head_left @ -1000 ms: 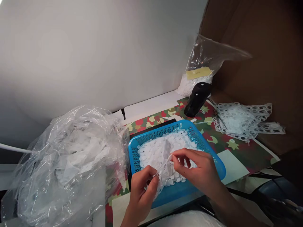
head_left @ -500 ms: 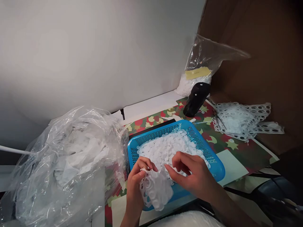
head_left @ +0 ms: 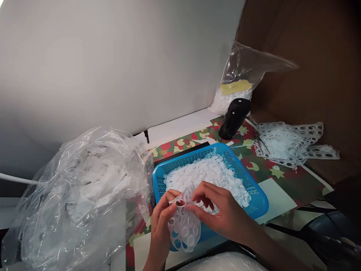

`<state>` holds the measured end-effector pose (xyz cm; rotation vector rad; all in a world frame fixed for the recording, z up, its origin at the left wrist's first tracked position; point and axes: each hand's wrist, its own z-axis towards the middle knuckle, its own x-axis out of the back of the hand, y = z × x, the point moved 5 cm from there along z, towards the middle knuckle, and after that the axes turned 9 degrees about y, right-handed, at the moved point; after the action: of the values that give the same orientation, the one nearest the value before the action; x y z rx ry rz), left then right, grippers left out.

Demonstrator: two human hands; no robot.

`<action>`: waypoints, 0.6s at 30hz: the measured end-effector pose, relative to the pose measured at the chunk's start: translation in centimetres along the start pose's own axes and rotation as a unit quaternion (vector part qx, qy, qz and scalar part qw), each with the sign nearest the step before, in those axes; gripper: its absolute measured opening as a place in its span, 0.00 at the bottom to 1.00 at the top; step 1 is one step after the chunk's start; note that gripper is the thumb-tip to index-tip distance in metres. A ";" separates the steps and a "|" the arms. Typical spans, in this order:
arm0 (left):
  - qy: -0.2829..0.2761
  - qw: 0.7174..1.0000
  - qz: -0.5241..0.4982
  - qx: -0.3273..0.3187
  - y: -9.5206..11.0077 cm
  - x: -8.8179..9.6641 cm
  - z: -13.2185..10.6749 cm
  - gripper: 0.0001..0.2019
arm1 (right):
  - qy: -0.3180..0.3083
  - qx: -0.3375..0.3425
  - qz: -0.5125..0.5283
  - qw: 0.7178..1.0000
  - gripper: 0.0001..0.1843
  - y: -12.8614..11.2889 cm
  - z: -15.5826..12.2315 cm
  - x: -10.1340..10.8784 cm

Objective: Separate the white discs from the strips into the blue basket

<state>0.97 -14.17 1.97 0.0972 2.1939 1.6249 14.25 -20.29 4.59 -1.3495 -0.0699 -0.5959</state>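
A limp white plastic sheet (head_left: pixel 184 227) with round holes and some discs still in it hangs over the near side of a blue basket (head_left: pixel 255 197). My left hand (head_left: pixel 164 212) pinches the sheet's upper left edge, fingers closed. My right hand (head_left: pixel 214 205) has thumb and fingertips together at the sheet's right edge; what exactly lies between the fingertips is too small to make out. Below and behind both hands, a heap of small white discs (head_left: pixel 203 173) fills the basket.
On the left bulges a large clear plastic bag (head_left: pixel 98 180) with white sheets inside. To the right lies a pile of punched-out sheets (head_left: pixel 284 145). A black cylindrical object (head_left: pixel 234 118) stands before a clear bag of white discs (head_left: pixel 218 101) with a yellow label. A patterned cover (head_left: pixel 265 165) lies under the basket.
My right hand has shifted slightly left and closed in on the sheet. The sheet has turned and part of it is raised, so its open holes show more.
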 end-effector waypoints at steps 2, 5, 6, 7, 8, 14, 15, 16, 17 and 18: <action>-0.013 0.999 -0.022 0.019 -0.1 -0.2 -0.1 0.09 | -0.027 -0.022 0.009 0.999 0.08 0.2 0.0 -0.3; -0.028 0.995 -0.065 0.064 -0.4 -0.7 0.0 0.12 | -0.060 -0.055 0.052 0.995 0.08 0.3 -0.1 -0.5; -0.033 0.993 -0.080 0.086 -0.6 -0.8 0.0 0.13 | -0.068 -0.061 0.068 0.993 0.08 0.2 -0.1 -0.6; -0.039 0.989 -0.091 0.109 -0.8 -1.0 0.1 0.14 | -0.075 -0.063 0.083 0.992 0.08 0.2 -0.2 -0.6; -0.044 0.986 -0.099 0.129 -1.0 -1.2 0.2 0.14 | -0.079 -0.063 0.096 0.990 0.09 0.1 -0.2 -0.7; -0.048 0.977 -0.111 0.175 -1.6 -1.4 0.3 0.16 | -0.102 -0.068 0.131 0.984 0.10 -0.3 -0.4 -1.0; -0.045 0.978 -0.111 0.170 -1.5 -1.3 0.2 0.16 | -0.107 -0.070 0.130 0.983 0.10 -0.3 -0.4 -1.0; -0.042 0.980 -0.109 0.163 -1.5 -1.2 0.2 0.16 | -0.111 -0.070 0.127 0.983 0.10 -0.3 -0.4 -1.0; -0.040 0.981 -0.106 0.155 -1.5 -1.1 0.2 0.16 | -0.114 -0.069 0.123 0.983 0.09 -0.3 -0.5 -1.0; -0.039 0.983 -0.100 0.149 -1.4 -1.1 0.2 0.16 | -0.115 -0.066 0.120 0.984 0.08 -0.4 -0.5 -1.0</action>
<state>2.30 -14.81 0.89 0.0216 2.2888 1.1608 13.06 -20.40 4.42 -1.5257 -0.0558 -0.2430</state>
